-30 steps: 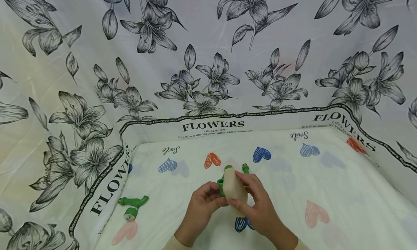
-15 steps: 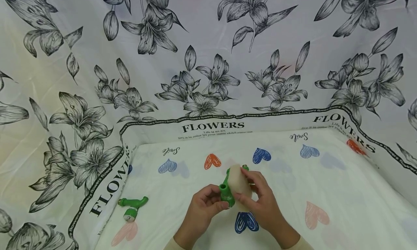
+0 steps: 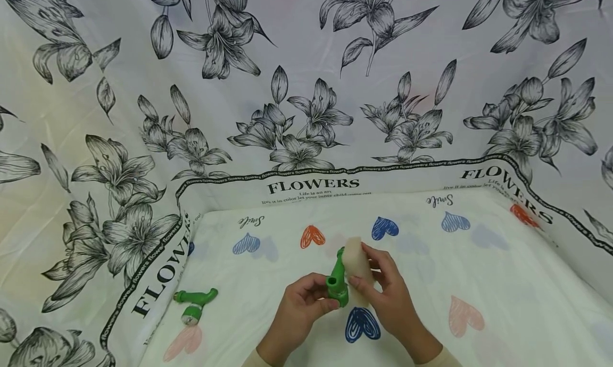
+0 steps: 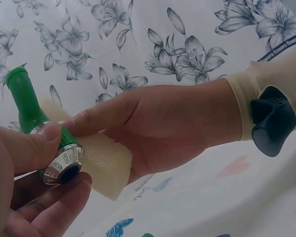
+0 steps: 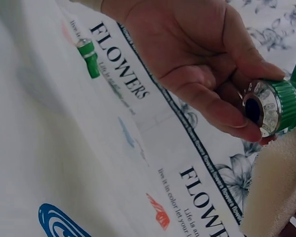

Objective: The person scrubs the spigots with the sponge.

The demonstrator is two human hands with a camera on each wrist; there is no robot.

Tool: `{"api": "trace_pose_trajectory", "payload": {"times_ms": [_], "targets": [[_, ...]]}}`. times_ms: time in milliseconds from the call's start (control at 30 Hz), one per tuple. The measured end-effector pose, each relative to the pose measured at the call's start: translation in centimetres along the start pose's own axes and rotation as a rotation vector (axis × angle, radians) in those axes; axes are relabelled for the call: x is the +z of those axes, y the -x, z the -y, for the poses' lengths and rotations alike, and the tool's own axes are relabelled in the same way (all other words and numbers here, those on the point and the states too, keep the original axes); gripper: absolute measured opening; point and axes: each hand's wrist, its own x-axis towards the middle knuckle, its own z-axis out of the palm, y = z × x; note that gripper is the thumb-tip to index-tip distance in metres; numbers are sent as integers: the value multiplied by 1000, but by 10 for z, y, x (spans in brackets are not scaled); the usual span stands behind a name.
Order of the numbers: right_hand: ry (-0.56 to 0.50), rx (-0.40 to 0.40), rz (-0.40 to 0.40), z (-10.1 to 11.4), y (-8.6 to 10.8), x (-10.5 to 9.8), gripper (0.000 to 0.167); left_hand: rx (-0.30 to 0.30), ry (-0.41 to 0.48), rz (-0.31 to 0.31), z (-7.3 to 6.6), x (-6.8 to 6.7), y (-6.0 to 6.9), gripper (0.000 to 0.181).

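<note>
In the head view my left hand (image 3: pixel 303 303) pinches a small green tap (image 3: pixel 338 290) between thumb and fingers. The tap's silver-coloured end (image 4: pixel 64 165), with a dark opening, faces the left wrist camera. A cream-coloured sponge (image 3: pixel 355 263) is in my right hand (image 3: pixel 387 290), gripped with the thumb on the near side and fingers on the far side. The sponge (image 5: pixel 274 185) lies along the side of the tap (image 5: pixel 288 101) in the right wrist view. Part of the tap's body is hidden by my left thumb and the sponge.
Another green tap (image 3: pixel 195 305) lies on the heart-print cloth (image 3: pixel 412 324) at the left. A white flower-print curtain (image 3: pixel 306 122) rises behind and at the sides of the work surface.
The sponge has moved right along the tap, uncovering more of it. My left hand has shifted slightly right with the tap. A green piece behind the sponge is now hidden.
</note>
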Motion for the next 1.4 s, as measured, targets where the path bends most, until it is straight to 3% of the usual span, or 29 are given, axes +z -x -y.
{"api": "trace_pose_trajectory", "payload": {"times_ms": [400,600,700,933,1133,1400], "targets": [[-19,-33,79,10,9,8,63,1,28,-44,6,-3,-3,29],[-25,-131,142,15,14,15,68,-36,16,-139,9,-7,-6,29],[-40,-164,151,16,14,15,71,-50,9,-159,10,-9,-7,31],[58,-131,121,10,10,12,69,-49,50,-118,9,-8,-6,31],[59,-70,95,3,4,7,67,-37,75,-70,5,-6,-5,33],[49,-59,56,-4,-2,1,66,-16,57,-30,3,-4,-3,32]]}}
